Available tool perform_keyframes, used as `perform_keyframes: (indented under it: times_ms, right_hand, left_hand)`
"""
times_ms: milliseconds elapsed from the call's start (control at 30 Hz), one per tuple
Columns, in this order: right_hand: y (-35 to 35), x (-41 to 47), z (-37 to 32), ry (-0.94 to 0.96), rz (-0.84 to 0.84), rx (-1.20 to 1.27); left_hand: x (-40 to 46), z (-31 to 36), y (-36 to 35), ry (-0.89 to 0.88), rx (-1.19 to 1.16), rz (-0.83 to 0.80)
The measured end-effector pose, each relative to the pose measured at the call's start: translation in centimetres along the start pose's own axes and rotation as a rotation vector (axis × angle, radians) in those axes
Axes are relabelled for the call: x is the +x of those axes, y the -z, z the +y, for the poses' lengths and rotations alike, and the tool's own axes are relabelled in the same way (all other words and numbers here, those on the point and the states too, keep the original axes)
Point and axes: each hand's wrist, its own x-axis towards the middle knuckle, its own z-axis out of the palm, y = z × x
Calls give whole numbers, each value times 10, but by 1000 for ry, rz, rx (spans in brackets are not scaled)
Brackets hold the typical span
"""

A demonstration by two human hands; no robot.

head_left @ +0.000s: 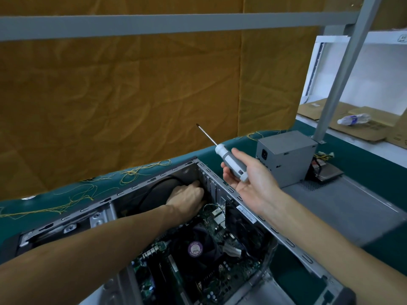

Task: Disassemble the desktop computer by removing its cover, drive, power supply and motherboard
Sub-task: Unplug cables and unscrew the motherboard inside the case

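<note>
The left hand (187, 198) reaches deep inside the open computer case (259, 219) — grip hidden — while the right hand (248, 177) holds a screwdriver (231, 164), palm up, fingers curled.

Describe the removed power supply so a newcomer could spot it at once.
Start at the open computer case on the green table, then look right past the right hand holding the screwdriver. The power supply is the upright grey metal box with a black socket, standing on the flat grey cover panel.
</note>
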Motion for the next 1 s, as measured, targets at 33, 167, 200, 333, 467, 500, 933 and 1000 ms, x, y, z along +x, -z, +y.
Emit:
perform_keyframes:
  times_ms: [33, 167, 200, 333, 467, 500, 933, 1000]
  right_hand:
    - [0, -1, 0, 3, -5, -5]
    - [-3, -2, 0, 19, -6, -66]
    - [-4, -2, 1, 27, -9, -87]
    - [-6, -1, 1, 67, -19, -169]
    - [-5, -1, 2, 69, -15, -209]
    - [-5, -1, 1, 67, -16, -213]
    - [-4, -5, -6, 117, -177, -357]
    - [-5, -8, -9, 186, -191, -573]
  left_hand:
    - [0, 0, 0, 1, -2, -2]
    - [0, -2, 4, 12, -93, -12]
    - [0, -3, 5, 25, -123, -17]
    - [0, -3, 6, 49, -167, -13]
    - [0, -2, 4, -1, -51, -14]
    - [-1, 0, 3, -7, -23, -15]
    - [-27, 12, 64, 235, -462, 23]
    - [-40, 13, 85, 355, -897, 27]
